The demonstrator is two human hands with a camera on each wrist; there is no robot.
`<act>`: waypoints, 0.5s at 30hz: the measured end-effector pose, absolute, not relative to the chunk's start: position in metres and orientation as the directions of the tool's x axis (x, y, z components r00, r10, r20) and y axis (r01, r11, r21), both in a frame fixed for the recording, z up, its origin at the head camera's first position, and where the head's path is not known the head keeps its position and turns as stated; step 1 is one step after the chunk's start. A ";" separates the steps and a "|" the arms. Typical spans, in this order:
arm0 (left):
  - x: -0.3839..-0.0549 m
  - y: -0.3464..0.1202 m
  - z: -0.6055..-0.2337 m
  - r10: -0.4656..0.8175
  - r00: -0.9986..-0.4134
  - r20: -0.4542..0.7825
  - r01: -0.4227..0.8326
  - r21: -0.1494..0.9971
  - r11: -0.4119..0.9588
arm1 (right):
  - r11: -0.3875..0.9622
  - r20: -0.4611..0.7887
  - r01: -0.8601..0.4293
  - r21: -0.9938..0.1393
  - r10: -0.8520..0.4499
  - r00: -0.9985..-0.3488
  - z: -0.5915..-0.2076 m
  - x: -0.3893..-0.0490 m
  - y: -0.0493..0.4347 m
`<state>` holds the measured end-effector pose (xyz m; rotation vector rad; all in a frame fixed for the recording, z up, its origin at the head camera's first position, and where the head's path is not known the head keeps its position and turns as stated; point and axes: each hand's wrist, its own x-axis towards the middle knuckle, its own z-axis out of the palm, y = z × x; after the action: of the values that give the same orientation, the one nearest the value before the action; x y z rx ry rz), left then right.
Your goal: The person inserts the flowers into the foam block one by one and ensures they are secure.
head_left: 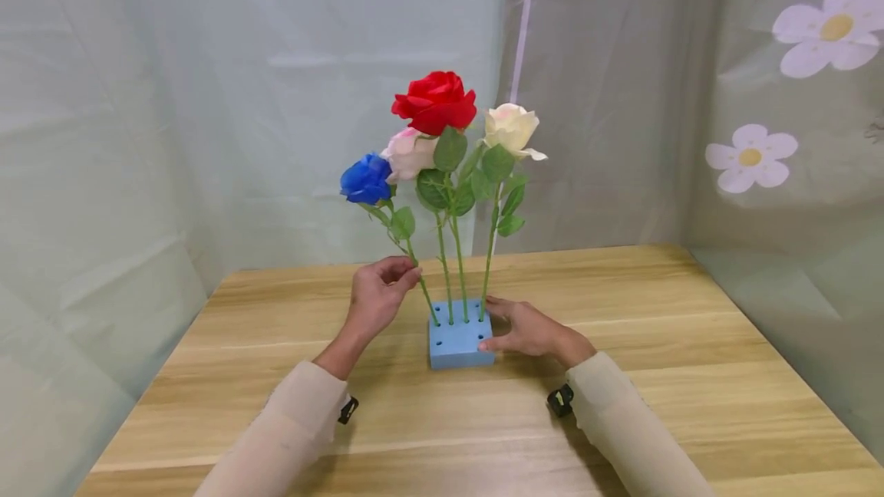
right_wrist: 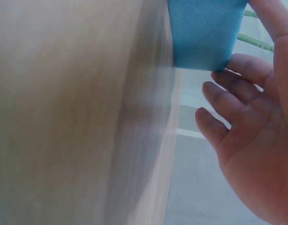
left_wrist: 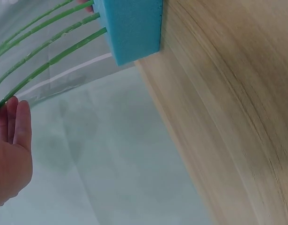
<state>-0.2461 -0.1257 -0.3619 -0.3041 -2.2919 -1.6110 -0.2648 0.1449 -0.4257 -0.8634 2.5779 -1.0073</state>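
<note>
A light-blue foam block (head_left: 461, 355) with small holes in its top sits on the wooden table. Four-stem wording aside, several artificial roses stand in a row in it: a blue rose (head_left: 367, 179), a pink rose (head_left: 410, 153), a red rose (head_left: 437, 102) and a cream rose (head_left: 511, 129). My left hand (head_left: 378, 294) pinches the blue rose's green stem (left_wrist: 29, 79) between thumb and fingers, below its leaves. My right hand (head_left: 528, 328) holds the block's right side, thumb near the front and fingers at the back; its lower fingers (right_wrist: 213, 124) extend past the block.
The wooden table (head_left: 276, 374) reaches back to a pale curtain (head_left: 359, 44). At the right hangs a grey curtain with printed white flowers (head_left: 751, 158). A black strap clip (head_left: 560, 400) shows at the right sleeve, and another (head_left: 347, 409) at the left sleeve.
</note>
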 end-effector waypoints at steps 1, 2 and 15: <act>-0.246 -0.126 -0.362 -0.006 -0.924 0.382 0.356 0.867 0.349 | 0.587 -0.011 -0.438 -0.680 -0.606 -0.796 -0.426 -0.265 0.145; -0.246 -0.127 -0.363 -0.001 -0.922 0.388 0.362 0.862 0.355 | 0.591 -0.013 -0.440 -0.676 -0.607 -0.795 -0.426 -0.265 0.145; -0.243 -0.146 -0.363 0.108 -0.904 0.413 0.410 0.772 0.486 | 0.627 -0.018 -0.485 -0.609 -0.623 -0.782 -0.426 -0.270 0.146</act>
<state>-0.2428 -0.1464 -0.3631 -0.4371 -2.4264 -1.3841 -0.2699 0.1465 -0.4265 -0.9076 2.6235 -0.8823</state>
